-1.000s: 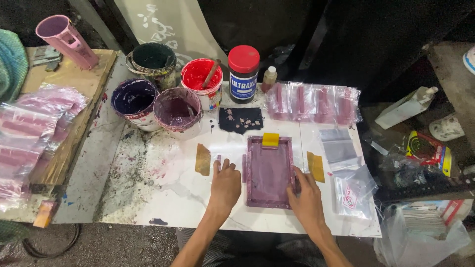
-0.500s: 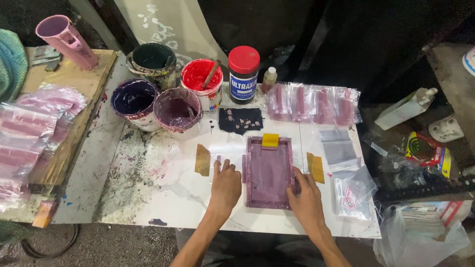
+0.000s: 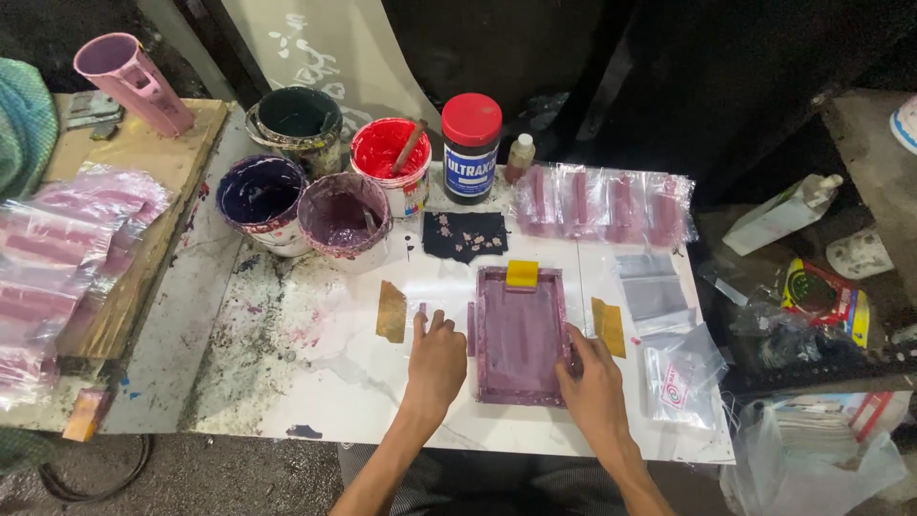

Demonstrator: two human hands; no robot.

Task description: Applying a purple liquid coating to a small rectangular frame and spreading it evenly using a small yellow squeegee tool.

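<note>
Centrally, the purple-stained rectangular printing frame (image 3: 519, 336) lies on the white bench (image 3: 315, 401); left hand (image 3: 436, 360) flat, fingers together, beside it; right hand (image 3: 592, 379) grips its edge.

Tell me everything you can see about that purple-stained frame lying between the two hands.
The small rectangular printing frame lies flat on the white table, long side running away from the person. Its raised border and inner panel are stained purple all over. A yellow tab sits at its far edge. The left hand rests on the table just beside its left edge, while the right hand touches its near right corner. Tan tape pieces lie on either side.
</note>
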